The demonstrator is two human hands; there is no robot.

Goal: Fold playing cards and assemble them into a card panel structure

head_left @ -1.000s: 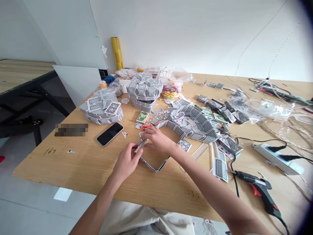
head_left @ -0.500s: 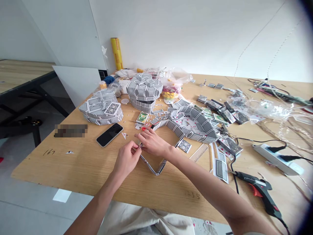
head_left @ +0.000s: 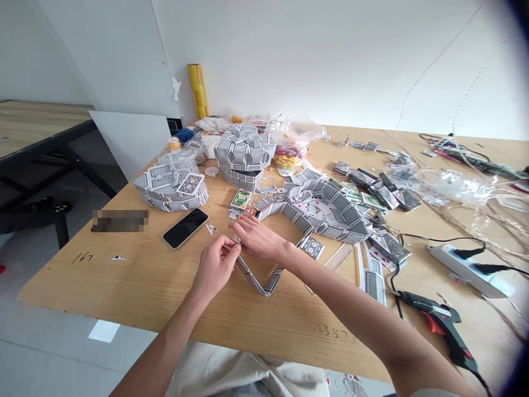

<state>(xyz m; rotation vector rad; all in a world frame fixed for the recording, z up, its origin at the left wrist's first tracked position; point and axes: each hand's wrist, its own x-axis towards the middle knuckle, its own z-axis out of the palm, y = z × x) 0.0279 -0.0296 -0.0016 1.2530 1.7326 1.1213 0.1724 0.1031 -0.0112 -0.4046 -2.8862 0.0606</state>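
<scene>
A heart-shaped frame of folded playing cards (head_left: 298,219) stands on the table in front of me, its point toward me. My left hand (head_left: 217,262) pinches the frame's left side between thumb and fingers. Close beside it, my right hand (head_left: 258,238) is closed over the same side, fingertips bent down on the strip; the exact contact is hidden by the fingers. Touching the frame's far right is a larger card-built box (head_left: 345,212) with loose cards inside. A single playing card (head_left: 313,247) lies by the frame's right edge.
A phone (head_left: 185,227) lies left of my hands. Two lidded card boxes, one at the left (head_left: 171,184) and one behind (head_left: 244,157), stand farther back. At the right are a hot glue gun (head_left: 442,320), a power strip (head_left: 471,269), a clear ruler (head_left: 339,256) and scattered card packs (head_left: 388,245).
Both hands keep their hold on the frame, with only a slight shift of the fingers. The frame's near point tilts a little; the rest stays put.
</scene>
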